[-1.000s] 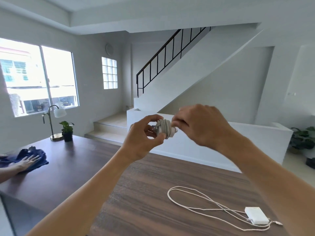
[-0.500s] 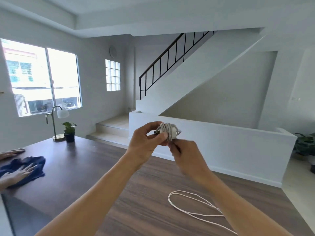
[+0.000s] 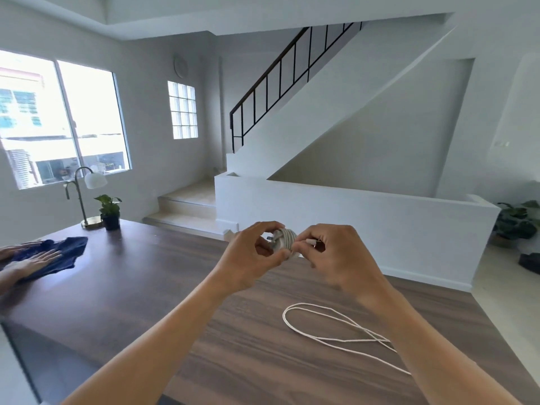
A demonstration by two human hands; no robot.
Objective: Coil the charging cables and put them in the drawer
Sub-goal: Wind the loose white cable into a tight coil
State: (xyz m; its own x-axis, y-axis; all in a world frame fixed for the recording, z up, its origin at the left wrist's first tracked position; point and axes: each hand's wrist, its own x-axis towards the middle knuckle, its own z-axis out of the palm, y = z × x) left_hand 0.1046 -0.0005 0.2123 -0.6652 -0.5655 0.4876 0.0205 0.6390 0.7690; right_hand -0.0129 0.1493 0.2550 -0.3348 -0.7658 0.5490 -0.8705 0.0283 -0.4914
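— What's at the far left? I can only half see it.

— Another person's hands point(image 3: 35, 260), cut off at the frame edge, pressed flat on a dark blue cloth point(image 3: 62, 252) on the counter point(image 3: 152, 276). Behind that, at the far end, a brass desk lamp point(image 3: 84, 197) and a small potted plant point(image 3: 109, 210).

— And in the middle?

— The left hand point(image 3: 248, 258) is raised over the counter, thumb and fingers closed around a coiled white cable point(image 3: 285, 242) wound into a tight bundle. Two metal prongs seem to stick out of its left side, but the core under the windings is hidden, so I can't tell what it's wrapped on.

— The right hand?

— The right hand point(image 3: 340, 255) sits just beside the bundle, pinching the cable's loose end between its fingertips. The tip itself is too small to read. Half a second ago that hand was below the bundle; now it is level with it on the right.

— Anything nearer?

— A loose white cable point(image 3: 321, 325) lies in long loops on the counter, near right. The right forearm covers where it runs to, and the white box seen on it a second ago is out of view now. A leafy plant point(image 3: 517, 219) stands on the floor, far right.
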